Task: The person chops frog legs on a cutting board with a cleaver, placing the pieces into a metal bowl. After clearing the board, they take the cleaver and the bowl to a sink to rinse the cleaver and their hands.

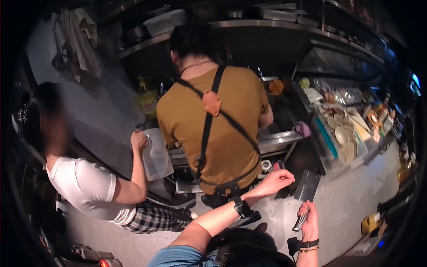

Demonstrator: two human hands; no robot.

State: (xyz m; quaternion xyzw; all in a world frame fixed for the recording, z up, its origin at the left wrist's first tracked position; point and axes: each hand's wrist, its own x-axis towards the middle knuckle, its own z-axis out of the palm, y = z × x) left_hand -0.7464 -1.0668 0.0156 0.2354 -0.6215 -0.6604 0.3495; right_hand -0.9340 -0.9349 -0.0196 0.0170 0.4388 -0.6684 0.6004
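Observation:
My right hand (309, 219) is wrapped around the handle of a cleaver (308, 187). Its broad rectangular metal blade points up and away from me, above the floor. To the left of the blade, my left hand (276, 181) reaches forward with its fingers curled together. I see nothing held in it, and its fingertips are a little apart from the blade. A black band with a dark device is strapped on each of my wrists.
A person in a mustard shirt (235, 107) stands directly ahead at a sink counter (280, 141). On the left, a person in white (86, 180) holds a translucent plastic container (156, 155). A counter with bowls (341, 135) and food stands right. Grey floor (351, 196) lies below.

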